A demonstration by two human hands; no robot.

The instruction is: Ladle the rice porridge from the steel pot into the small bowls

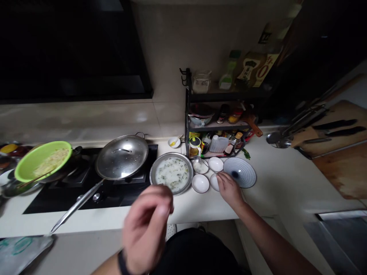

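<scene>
Kitchen countertop point(275, 179) sits in dim light, with the dark upper unit point(71, 49) too shadowed to make out. Left hand point(146, 229) is raised over the counter edge, motion-blurred, fingers curled; any held item cannot be confirmed. Right hand point(229, 189) rests released, fingers partly hiding a small white bowl point(213, 182), just beside a blue-ringed plate point(239, 172).

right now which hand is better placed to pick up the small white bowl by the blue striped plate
Right, probably: your right hand is at the small white bowl beside the blue striped plate, while your left hand is raised, blurred and farther off.
</scene>
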